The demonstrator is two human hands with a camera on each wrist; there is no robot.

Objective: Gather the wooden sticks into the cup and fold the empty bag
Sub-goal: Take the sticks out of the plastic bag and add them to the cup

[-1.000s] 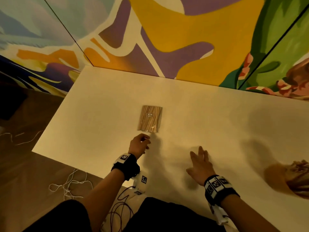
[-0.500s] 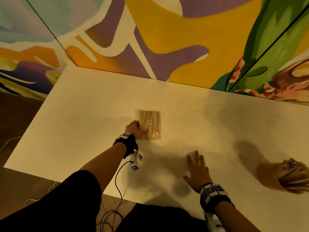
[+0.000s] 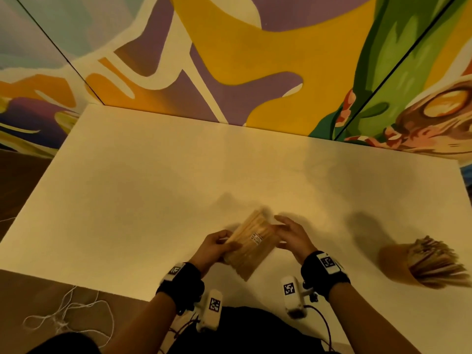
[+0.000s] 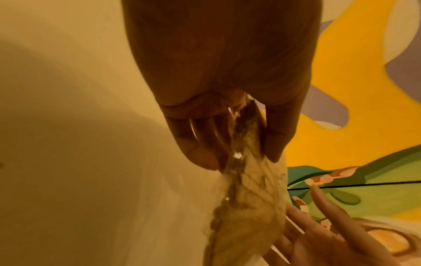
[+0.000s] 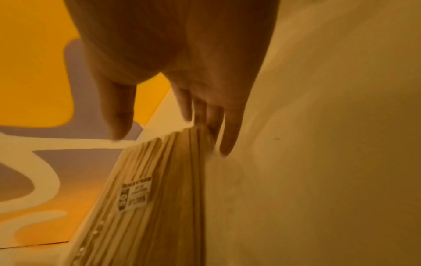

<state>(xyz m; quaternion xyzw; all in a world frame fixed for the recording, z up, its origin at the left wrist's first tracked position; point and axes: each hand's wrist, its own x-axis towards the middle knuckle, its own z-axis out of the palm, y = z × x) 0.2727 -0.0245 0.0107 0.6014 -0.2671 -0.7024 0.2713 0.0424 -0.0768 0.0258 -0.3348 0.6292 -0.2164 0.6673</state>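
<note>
Bag (image 3: 251, 247) clear, packed with sticks, small label.

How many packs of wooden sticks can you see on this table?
1. The bag of sticks is lifted above the table, gripped by the left hand, with the right hand touching its far end. Loose sticks fill the cup at right.

1. The surface (image 3: 158, 175) is a pale cream rectangular top, its far edge set against a wall painted in bright shapes.
2. Near its right end a brown cup (image 3: 398, 259) lies tipped on its side, a bunch of wooden sticks (image 3: 431, 261) fanning out of its mouth.
3. Soft shadows fall across the middle of the surface.
4. Below its near-left edge, white string (image 3: 63, 315) lies tangled on the floor (image 3: 38, 297).
</note>
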